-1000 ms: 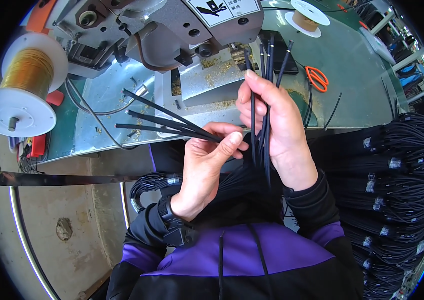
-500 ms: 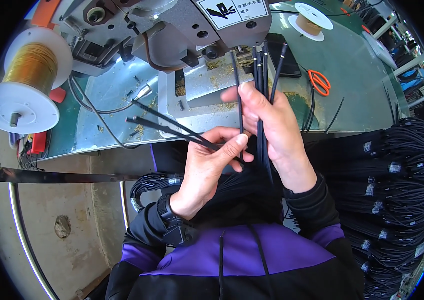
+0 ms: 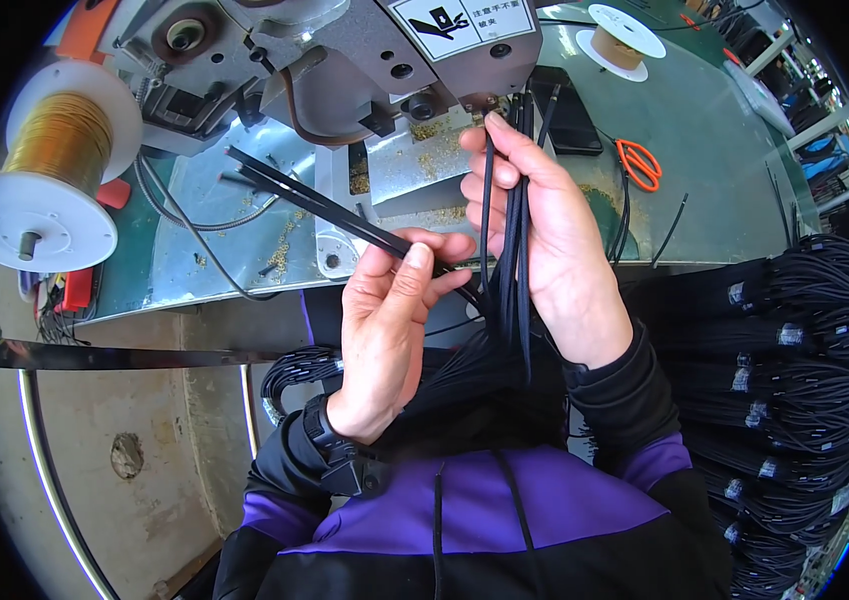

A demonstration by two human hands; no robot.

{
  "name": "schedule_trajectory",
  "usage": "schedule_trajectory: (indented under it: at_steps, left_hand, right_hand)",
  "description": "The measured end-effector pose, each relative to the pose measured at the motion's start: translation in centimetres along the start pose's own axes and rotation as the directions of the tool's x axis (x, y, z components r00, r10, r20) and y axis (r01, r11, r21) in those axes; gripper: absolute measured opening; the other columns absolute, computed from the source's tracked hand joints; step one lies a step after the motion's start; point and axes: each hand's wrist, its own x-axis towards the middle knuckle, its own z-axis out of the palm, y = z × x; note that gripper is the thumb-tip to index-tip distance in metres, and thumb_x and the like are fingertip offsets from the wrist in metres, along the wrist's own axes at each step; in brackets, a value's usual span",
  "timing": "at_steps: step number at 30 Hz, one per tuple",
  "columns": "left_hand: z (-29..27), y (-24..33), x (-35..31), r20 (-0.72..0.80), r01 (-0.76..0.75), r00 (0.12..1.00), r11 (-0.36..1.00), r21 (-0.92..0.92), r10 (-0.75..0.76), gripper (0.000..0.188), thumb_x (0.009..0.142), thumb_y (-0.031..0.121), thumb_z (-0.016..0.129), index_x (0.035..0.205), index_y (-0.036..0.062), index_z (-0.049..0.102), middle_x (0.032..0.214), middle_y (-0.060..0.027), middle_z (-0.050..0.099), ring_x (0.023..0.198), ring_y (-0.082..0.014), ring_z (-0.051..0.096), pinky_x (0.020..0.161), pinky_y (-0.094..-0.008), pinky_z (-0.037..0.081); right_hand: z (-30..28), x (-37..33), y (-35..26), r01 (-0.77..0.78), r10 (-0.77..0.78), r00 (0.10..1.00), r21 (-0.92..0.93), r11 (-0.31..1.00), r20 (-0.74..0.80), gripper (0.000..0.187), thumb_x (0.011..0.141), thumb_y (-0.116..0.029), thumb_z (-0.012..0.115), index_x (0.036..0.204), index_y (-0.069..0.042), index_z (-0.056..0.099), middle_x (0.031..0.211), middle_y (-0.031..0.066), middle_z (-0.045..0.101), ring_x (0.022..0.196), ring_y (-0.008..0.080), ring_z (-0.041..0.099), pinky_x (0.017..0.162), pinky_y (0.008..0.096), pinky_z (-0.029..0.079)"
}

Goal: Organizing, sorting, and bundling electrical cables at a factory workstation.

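My left hand is closed on a few black cords, pinched between thumb and fingers, their tips pointing up and left over the bench edge. Beside it, my right hand grips several more black cords that stand nearly upright. One of these runs apart from the rest, its upper end between my right thumb and fingertips. The cords from both hands hang together below, above my lap. Just beyond my right fingertips is the grey metal machine, with a slanted metal plate under its head.
A spool of gold wire stands at the left, another spool at the far right. A dark phone and orange-handled scissors lie on the green bench. Tied bundles of black cord are stacked at my right.
My left hand has let go of the single upright cord and moved left with its own cords. My right fingers have closed on that cord's upper end.
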Motion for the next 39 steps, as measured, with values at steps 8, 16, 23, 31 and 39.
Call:
schedule_trajectory:
  at_steps: [8,16,23,31,39]
  left_hand:
    - [-0.8,-0.3,-0.5,0.132,0.171,0.966,0.934,0.314,-0.221,0.014,0.082,0.012,0.059,0.087,0.0001,0.055,0.084,-0.0091,0.059,0.07,-0.0152,0.058,0.058,-0.0234,0.046]
    - [-1.1,-0.7,-0.8,0.202,0.193,0.945,0.939,0.286,-0.256,0.013,0.077,0.008,0.065,0.085,0.0013,0.057,0.073,-0.0039,0.059,0.065,-0.0095,0.056,0.054,-0.0197,0.044]
    - [-1.1,-1.0,-0.9,0.213,0.1,0.967,0.977,0.188,-0.14,0.017,0.079,0.007,0.062,0.092,0.0004,0.053,0.082,-0.0077,0.058,0.076,-0.0167,0.059,0.064,-0.0245,0.048]
    - [-0.4,0.0,-0.3,0.14,0.033,0.989,0.998,0.052,-0.04,0.017,0.082,0.007,0.057,0.096,-0.0003,0.052,0.087,-0.0089,0.059,0.083,-0.0176,0.06,0.071,-0.0258,0.049]
    - [-1.3,-0.1,-0.3,0.171,0.217,0.951,0.952,0.214,-0.256,0.015,0.081,0.008,0.06,0.092,-0.0006,0.055,0.083,-0.0076,0.06,0.081,-0.0155,0.06,0.065,-0.023,0.048]
  right_hand:
    - [-0.8,-2.4,1.1,0.174,-0.151,0.984,-0.305,0.936,0.097,0.025,0.084,-0.028,0.055,0.083,-0.003,0.056,0.054,-0.0076,0.038,0.044,0.0007,0.029,0.04,0.0169,0.021]
    - [-0.7,-3.5,1.7,0.352,-0.325,0.936,-0.38,0.855,0.135,0.028,0.086,-0.029,0.052,0.074,-0.003,0.055,0.053,-0.0066,0.038,0.045,0.0007,0.031,0.041,0.0177,0.021]
    - [-1.1,-3.1,1.3,0.303,-0.311,0.95,-0.285,0.91,0.017,0.025,0.086,-0.026,0.051,0.073,-0.005,0.052,0.052,-0.0064,0.037,0.045,0.002,0.031,0.04,0.0181,0.022]
    - [0.0,-1.2,0.3,0.088,-0.088,0.996,-0.008,0.996,-0.031,0.023,0.085,-0.027,0.053,0.078,-0.005,0.052,0.053,-0.0065,0.037,0.045,0.0021,0.03,0.04,0.0182,0.022]
    - [-0.9,-2.4,1.0,0.164,-0.135,0.984,-0.3,0.94,0.116,0.022,0.083,-0.027,0.055,0.08,-0.005,0.054,0.056,-0.0064,0.039,0.046,0.0017,0.032,0.039,0.0186,0.022]
